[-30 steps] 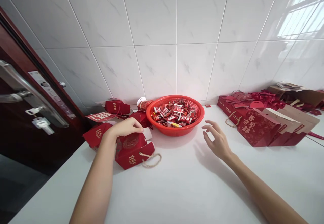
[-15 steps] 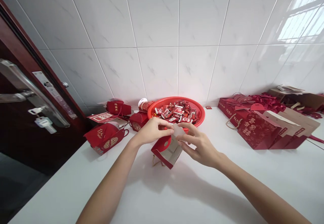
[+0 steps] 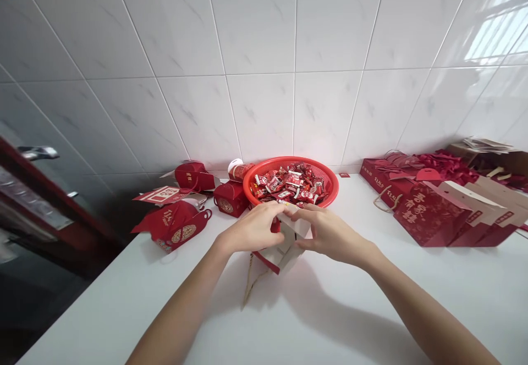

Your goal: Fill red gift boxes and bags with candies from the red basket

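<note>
Left hand [image 3: 256,227] and right hand [image 3: 330,237] pinch a red box [image 3: 275,255].
Both grips half-curled; its flaps [image 3: 302,227] partly hidden.

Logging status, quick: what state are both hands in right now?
Left hand: closed, holding the open red box at its upper edge.
Right hand: closed, holding the same box by a pale flap.

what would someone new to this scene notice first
Probably the red basket heaped with wrapped sweets, in the middle by the tiled wall. Just in front of it, the left hand and right hand hold an open box. Farther right, dark red bags stand in a row.
</note>
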`<state>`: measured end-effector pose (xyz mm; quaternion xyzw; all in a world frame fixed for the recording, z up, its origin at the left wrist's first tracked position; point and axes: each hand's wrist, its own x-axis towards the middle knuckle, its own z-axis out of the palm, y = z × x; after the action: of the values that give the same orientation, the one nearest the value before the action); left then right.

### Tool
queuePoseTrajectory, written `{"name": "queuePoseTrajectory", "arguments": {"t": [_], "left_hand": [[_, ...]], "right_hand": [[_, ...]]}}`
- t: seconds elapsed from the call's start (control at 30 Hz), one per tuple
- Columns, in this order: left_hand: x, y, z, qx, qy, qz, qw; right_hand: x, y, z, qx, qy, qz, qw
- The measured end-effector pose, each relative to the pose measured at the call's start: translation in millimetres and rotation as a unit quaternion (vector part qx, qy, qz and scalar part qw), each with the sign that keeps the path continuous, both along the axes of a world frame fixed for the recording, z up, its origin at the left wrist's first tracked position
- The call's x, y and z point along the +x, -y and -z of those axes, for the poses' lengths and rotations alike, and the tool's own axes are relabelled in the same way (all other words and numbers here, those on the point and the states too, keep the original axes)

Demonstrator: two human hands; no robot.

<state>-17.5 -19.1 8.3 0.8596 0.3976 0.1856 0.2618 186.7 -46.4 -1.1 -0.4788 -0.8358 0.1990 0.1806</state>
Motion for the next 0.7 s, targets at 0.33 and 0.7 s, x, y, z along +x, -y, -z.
{"name": "queuePoseTrajectory", "arguments": {"t": [0.33, 0.7], "left_hand": [[-9.0, -23.7, 8.8, -0.159, 0.043, 0.033, 0.986], [-10.9, -14.4, -0.1, -0.196, -0.130, 0.081, 0.969]], "right_hand": [[38.5, -0.9, -4.0, 0.037, 0.052, 0.032, 0.997], [41.3, 1.0, -2.8, -0.110, 0.220, -0.006, 0.969]]}}
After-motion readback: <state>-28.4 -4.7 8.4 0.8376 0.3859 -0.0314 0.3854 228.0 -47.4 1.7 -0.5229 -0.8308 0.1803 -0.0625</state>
